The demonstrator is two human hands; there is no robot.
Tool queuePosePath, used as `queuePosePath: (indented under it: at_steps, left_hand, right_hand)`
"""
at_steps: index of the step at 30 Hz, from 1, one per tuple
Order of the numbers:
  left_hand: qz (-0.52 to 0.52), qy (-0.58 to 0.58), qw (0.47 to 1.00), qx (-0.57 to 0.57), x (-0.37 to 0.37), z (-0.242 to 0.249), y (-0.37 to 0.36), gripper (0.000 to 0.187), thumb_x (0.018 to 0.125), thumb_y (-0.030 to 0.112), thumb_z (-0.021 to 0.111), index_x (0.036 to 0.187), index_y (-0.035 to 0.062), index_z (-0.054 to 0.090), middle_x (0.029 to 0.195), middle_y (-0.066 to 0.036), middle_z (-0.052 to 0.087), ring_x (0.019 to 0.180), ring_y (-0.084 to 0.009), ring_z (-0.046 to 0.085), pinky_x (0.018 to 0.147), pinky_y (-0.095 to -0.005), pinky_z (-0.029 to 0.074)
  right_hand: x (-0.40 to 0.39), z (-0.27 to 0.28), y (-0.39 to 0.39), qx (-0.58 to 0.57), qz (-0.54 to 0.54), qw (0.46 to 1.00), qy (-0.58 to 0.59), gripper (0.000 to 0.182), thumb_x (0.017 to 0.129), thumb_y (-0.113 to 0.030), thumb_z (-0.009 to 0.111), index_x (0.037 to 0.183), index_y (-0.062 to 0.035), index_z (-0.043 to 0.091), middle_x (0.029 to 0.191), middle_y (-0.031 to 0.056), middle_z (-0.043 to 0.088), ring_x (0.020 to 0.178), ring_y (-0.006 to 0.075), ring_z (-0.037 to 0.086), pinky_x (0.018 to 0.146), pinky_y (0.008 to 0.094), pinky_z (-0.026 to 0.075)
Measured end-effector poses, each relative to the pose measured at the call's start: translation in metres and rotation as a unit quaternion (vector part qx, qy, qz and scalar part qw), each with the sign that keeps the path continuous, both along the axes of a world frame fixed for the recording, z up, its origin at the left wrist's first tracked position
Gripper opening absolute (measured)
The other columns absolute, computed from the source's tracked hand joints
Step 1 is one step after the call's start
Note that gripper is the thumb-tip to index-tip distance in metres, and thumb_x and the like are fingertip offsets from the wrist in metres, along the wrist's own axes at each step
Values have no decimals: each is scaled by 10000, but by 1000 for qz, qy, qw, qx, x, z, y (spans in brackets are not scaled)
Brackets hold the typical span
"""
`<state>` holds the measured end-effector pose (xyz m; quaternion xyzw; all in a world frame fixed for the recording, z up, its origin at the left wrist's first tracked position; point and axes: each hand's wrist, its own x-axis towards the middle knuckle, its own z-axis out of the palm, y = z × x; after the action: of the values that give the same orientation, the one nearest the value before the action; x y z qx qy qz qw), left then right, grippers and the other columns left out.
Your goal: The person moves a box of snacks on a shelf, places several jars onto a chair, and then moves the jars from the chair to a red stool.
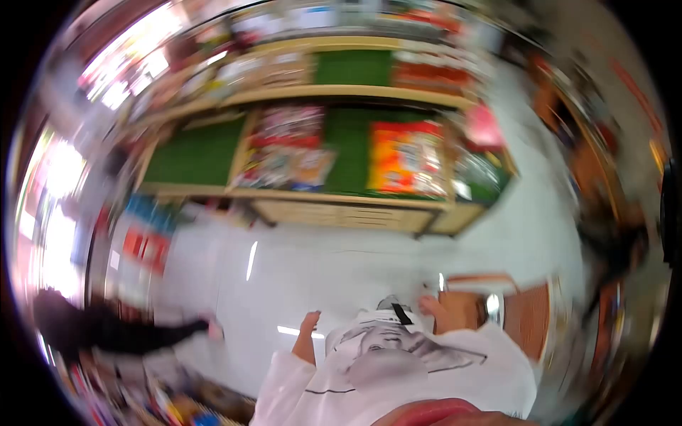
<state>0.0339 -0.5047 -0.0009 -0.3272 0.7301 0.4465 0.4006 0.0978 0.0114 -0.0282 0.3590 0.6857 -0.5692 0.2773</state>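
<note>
Below me is my white printed T-shirt (426, 362), with an arm showing on each side. My left hand (309, 323) hangs low over the pale floor, apart from any object, its fingers smeared by motion. On the other side my right hand (430, 307) is beside a brown chair (526, 323), overlapping its near edge in this view. Blur hides its fingers too. Ahead stands a wooden display shelf (334, 192) lined with green matting. Orange and red packets (408, 157) and pink-red bags (288, 128) lie on it, beyond both hands.
A person in dark clothes (106, 334) is at the left, one arm stretched out. Red boxes (145, 248) sit on the floor near the shelf's left end. Wooden furniture (586, 149) runs along the right. Colourful goods (170, 405) fill the lower left.
</note>
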Motion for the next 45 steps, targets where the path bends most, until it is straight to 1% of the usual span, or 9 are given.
queuePosePath:
  at_steps: [6, 12, 17, 18, 22, 29, 35, 41, 45]
  left_hand:
    - [23, -28, 999, 41, -30, 13, -18, 675, 884, 501, 563, 1415, 97, 455, 1355, -125, 511, 1174, -309, 529, 897, -488, 497]
    - [55, 70, 996, -10, -120, 65, -69, 573, 892, 472, 540, 1283, 58, 607, 1284, -147, 619, 1181, -359, 568, 909, -461, 505]
    - [-61, 179, 978, -90, -158, -8, -161, 490, 899, 391, 548, 1186, 10, 663, 1261, -197, 627, 1207, -371, 557, 1030, -403, 422]
    - [-13, 33, 998, -51, -168, 39, -167, 603, 906, 506, 508, 1346, 96, 552, 1313, -127, 587, 1161, -329, 568, 856, -464, 535]
    - [137, 22, 990, -32, -178, 55, -211, 587, 897, 481, 535, 1364, 125, 534, 1354, -126, 542, 1199, -339, 528, 884, -533, 499]
    - [304, -128, 943, -47, -118, 50, -247, 589, 896, 484, 546, 1353, 112, 529, 1294, -131, 554, 1104, -305, 548, 847, -520, 495]
    - [406, -138, 903, -18, -88, 121, -259, 611, 886, 494, 560, 1340, 87, 534, 1227, -147, 597, 1098, -336, 584, 867, -465, 502]
    - [399, -141, 906, -3, -124, 92, -387, 627, 888, 511, 550, 1341, 78, 532, 1232, -159, 598, 1088, -347, 592, 868, -470, 501]
    - [319, -131, 938, -24, -184, 29, -506, 639, 890, 522, 543, 1342, 71, 531, 1235, -168, 598, 1081, -354, 598, 869, -473, 501]
  right_hand:
    - [-116, 49, -69, 11, 123, 988, -88, 389, 893, -282, 588, 1219, -74, 557, 1030, 158, 659, 801, 309, 668, 663, 432, 558]
    - [-239, 25, -128, 9, 193, 977, -94, 409, 884, -314, 601, 1223, -98, 524, 1084, 171, 648, 865, 349, 671, 717, 480, 558]
    - [-348, 44, -206, -1, 207, 974, -90, 426, 887, -285, 581, 1236, -42, 549, 1064, 189, 654, 794, 319, 674, 681, 448, 564]
    - [-360, 44, -221, 3, 211, 972, -100, 430, 886, -287, 580, 1236, -39, 549, 1061, 190, 654, 787, 318, 674, 680, 448, 564]
    - [-427, 26, -285, -22, 247, 965, -89, 436, 884, -298, 577, 1236, -40, 547, 1051, 178, 660, 791, 313, 677, 664, 436, 568]
    - [-531, 23, -412, -49, 368, 922, -110, 401, 904, -303, 571, 1230, -76, 517, 1071, 176, 653, 798, 345, 683, 655, 448, 571]
    - [-590, 23, -509, -27, 408, 904, -123, 448, 892, -301, 585, 1257, -51, 515, 1082, 178, 655, 790, 341, 684, 664, 445, 572]
    - [-634, 42, -619, 6, 425, 897, -121, 487, 909, -337, 555, 1299, -51, 499, 1083, 181, 647, 825, 343, 666, 701, 438, 568]
    - [-659, 51, -705, -15, 397, 913, -87, 478, 891, -356, 569, 1260, -52, 542, 1083, 169, 663, 850, 333, 656, 729, 436, 551]
